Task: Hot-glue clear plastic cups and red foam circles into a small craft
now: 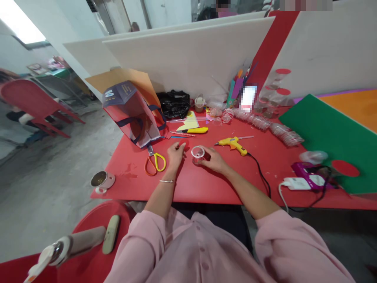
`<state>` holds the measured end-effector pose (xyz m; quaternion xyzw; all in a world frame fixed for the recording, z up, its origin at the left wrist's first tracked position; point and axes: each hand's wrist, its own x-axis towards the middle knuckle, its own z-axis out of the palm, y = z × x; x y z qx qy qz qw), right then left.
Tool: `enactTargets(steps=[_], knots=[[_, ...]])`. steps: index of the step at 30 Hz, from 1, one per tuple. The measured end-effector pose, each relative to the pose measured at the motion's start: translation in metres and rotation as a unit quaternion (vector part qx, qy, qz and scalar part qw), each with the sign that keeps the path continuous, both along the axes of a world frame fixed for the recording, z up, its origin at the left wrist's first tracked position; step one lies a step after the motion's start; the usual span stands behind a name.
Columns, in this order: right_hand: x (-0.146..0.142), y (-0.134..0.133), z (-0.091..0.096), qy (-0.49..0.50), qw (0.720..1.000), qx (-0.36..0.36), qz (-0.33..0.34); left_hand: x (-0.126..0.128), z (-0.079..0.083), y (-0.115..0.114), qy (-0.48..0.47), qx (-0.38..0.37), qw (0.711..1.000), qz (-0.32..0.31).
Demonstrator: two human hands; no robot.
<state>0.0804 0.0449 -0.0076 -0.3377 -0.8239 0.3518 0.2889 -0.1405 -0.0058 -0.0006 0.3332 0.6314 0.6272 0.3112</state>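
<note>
My left hand (175, 154) pinches a small red paper disc (184, 144) just above the red table (206, 181). My right hand (212, 158) is closed round a small clear plastic cup (198, 154) that stands on the table between both hands. The disc is just left of the cup's rim. A thin bangle sits on my left wrist. Both sleeves are pink.
Orange-and-yellow scissors (155, 162) lie left of my left hand. A yellow glue gun (234, 144) with a black cord lies to the right. A yellow utility knife (196, 130), a paper bag (134, 114), stacked clear cups (277, 129), a green sheet (332, 137) and a tin cup (101, 181) surround them.
</note>
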Motion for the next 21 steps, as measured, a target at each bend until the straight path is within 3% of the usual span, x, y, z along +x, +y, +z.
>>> enactTargets(steps=[8,14,16,21], knots=[[-0.015,-0.018,0.002,0.014,0.997,0.037,0.071,0.004,0.002,0.001,0.055,0.044,0.997,0.015],[-0.010,-0.016,0.009,0.004,0.987,0.066,0.149,0.000,-0.001,0.001,0.008,0.015,1.000,0.007],[-0.005,-0.013,0.012,0.016,0.990,0.039,0.133,-0.002,-0.003,0.002,0.031,0.018,0.999,0.002],[-0.008,-0.005,0.020,0.067,0.997,-0.044,0.006,-0.004,-0.005,0.005,0.065,0.026,0.998,-0.003]])
